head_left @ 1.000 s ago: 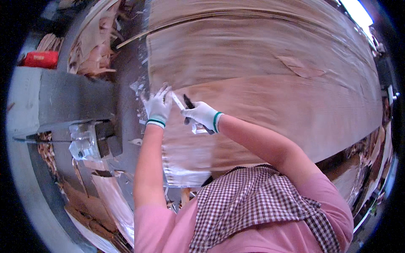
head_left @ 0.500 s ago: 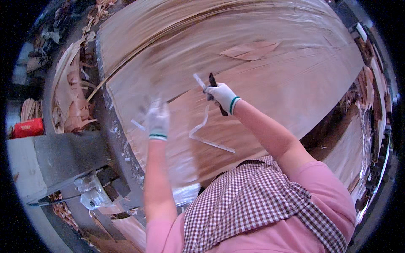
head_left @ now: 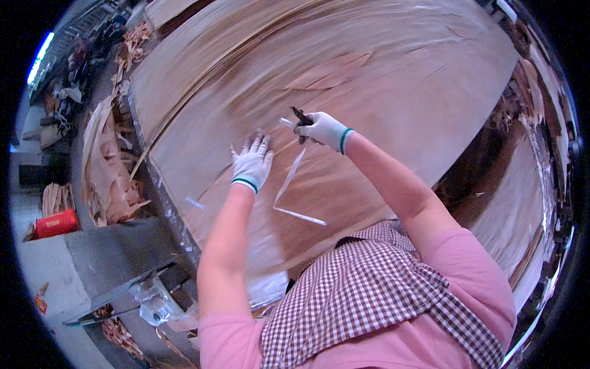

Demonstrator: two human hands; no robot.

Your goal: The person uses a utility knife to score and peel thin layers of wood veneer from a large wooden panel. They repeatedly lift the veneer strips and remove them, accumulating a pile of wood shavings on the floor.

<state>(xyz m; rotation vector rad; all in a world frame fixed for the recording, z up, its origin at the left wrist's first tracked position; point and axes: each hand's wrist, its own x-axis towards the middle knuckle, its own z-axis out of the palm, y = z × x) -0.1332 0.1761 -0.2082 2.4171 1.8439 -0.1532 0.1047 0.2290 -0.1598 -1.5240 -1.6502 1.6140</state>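
Black tool [head_left: 300, 115], bent white strip [head_left: 301, 216] sat partly hidden in curled right hand [head_left: 324, 130]; left hand [head_left: 251, 165] lay spread on brown sheet [head_left: 344, 190].

Bent white tape [head_left: 289, 176] trails near a black tool [head_left: 300, 115] over brown veneer [head_left: 375, 147]
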